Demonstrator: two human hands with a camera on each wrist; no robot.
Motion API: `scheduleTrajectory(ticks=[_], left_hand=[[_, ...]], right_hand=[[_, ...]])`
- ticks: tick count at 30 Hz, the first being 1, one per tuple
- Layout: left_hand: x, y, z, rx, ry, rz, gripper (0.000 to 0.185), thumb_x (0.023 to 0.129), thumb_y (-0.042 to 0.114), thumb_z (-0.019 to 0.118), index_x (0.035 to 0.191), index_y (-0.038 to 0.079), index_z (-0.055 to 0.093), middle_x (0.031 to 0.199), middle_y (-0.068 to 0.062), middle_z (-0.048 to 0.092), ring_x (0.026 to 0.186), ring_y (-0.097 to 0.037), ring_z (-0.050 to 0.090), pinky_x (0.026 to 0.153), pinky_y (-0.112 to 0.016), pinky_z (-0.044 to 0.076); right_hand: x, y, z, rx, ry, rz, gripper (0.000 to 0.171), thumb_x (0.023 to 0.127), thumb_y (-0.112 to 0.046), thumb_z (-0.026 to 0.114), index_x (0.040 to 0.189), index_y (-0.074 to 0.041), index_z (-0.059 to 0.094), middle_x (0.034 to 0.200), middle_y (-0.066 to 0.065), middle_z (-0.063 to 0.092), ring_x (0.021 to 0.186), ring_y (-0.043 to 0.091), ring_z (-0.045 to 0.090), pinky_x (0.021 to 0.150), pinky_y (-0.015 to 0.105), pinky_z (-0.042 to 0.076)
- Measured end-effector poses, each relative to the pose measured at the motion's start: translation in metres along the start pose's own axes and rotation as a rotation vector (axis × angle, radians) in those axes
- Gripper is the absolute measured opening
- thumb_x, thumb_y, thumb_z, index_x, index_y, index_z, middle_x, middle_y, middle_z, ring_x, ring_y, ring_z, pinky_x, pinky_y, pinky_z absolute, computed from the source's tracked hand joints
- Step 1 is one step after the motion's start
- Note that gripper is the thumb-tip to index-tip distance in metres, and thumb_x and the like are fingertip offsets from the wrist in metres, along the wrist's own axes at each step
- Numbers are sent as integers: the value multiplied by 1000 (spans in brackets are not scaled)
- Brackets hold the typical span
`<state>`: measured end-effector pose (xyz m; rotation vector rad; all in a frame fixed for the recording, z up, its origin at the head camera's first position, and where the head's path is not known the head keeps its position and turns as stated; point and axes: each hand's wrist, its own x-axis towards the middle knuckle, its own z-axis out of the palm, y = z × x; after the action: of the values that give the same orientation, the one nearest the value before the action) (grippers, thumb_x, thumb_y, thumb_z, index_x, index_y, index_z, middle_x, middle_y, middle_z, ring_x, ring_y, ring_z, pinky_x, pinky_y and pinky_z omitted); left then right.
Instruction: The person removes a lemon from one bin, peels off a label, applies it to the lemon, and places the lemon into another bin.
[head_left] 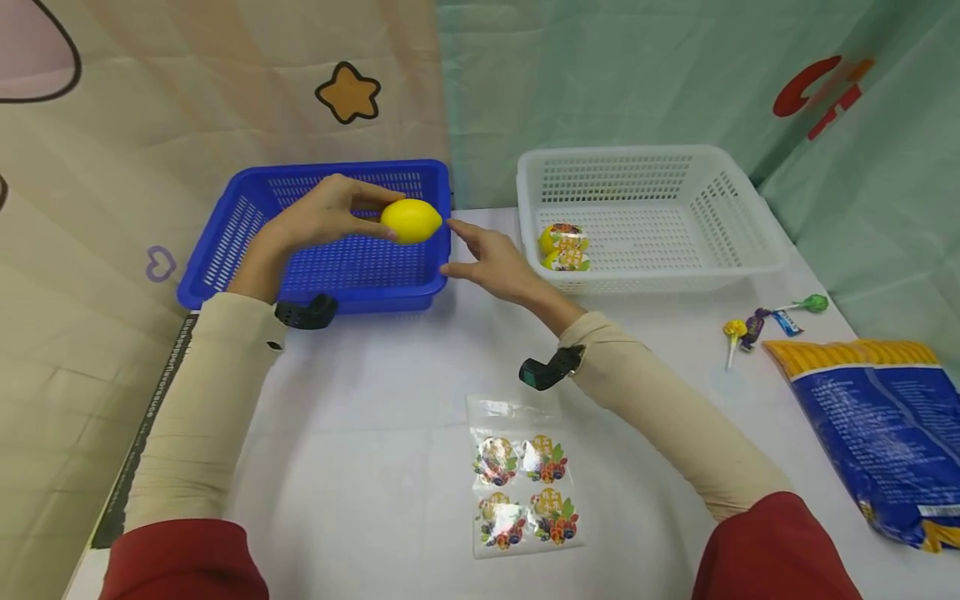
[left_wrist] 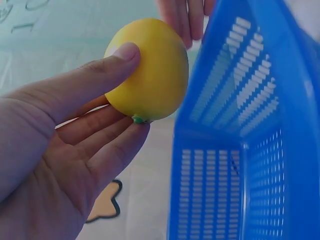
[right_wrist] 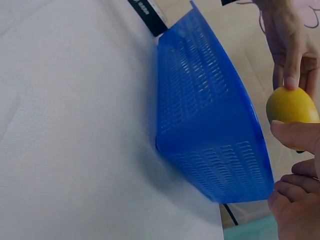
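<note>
My left hand (head_left: 324, 215) pinches a yellow lemon (head_left: 412, 221) between thumb and fingers, above the right part of a blue basket (head_left: 360, 300). A small green stem end (left_wrist: 138, 119) shows on the lemon in the left wrist view. Close by on the right, my right hand (head_left: 497, 263) reaches toward the lemon with thumb and fingers spread, holding nothing. In the right wrist view its thumb (right_wrist: 295, 134) overlaps the lemon's lower edge.
A white basket (head_left: 660, 279) at the back right holds two lemons with stickers (head_left: 566, 240). In front lies a sheet of fruit stickers (head_left: 525, 492). Lollipops and wrapped candies (head_left: 753, 329) lie at the right, near a blue and yellow bag (head_left: 885, 433). A dark box (head_left: 161, 400) lies at the left.
</note>
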<state>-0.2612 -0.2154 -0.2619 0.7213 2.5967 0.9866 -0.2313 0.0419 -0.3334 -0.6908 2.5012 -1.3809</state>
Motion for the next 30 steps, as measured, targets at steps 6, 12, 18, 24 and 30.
scheduleTrajectory(ticks=[6,12,18,24,30], left_hand=[[-7,8,14,-45,-23,51,54,88,12,75,138,6,57,136,-14,59,125,-30,56,102,-41,48],[-10,16,30,-54,-27,103,53,86,10,76,135,4,59,134,-13,60,120,-28,59,96,-34,52],[-12,25,48,-98,-26,149,52,85,6,76,134,1,59,131,-14,62,117,-27,61,93,-33,54],[-15,33,68,-154,-13,165,53,85,4,76,134,-1,57,133,-15,60,122,-28,57,96,-36,53],[-18,40,88,-168,22,220,52,83,5,78,131,-5,59,131,-19,60,122,-31,58,93,-36,54]], right_hand=[[-7,1,-5,182,-44,-54,81,91,-21,73,154,-4,26,160,6,28,143,13,33,112,21,32],[-15,0,-9,238,-56,-77,82,89,-23,76,154,-6,29,159,6,30,140,13,37,109,20,36],[-25,0,-13,284,-67,-79,77,89,-17,75,152,-3,34,156,8,35,138,17,42,107,25,41],[-43,4,-19,300,-65,-50,69,88,-15,76,147,-5,43,150,7,44,131,20,50,102,29,47],[-65,11,-25,313,-73,-47,69,88,-12,76,148,-4,43,151,8,42,132,21,49,101,30,48]])
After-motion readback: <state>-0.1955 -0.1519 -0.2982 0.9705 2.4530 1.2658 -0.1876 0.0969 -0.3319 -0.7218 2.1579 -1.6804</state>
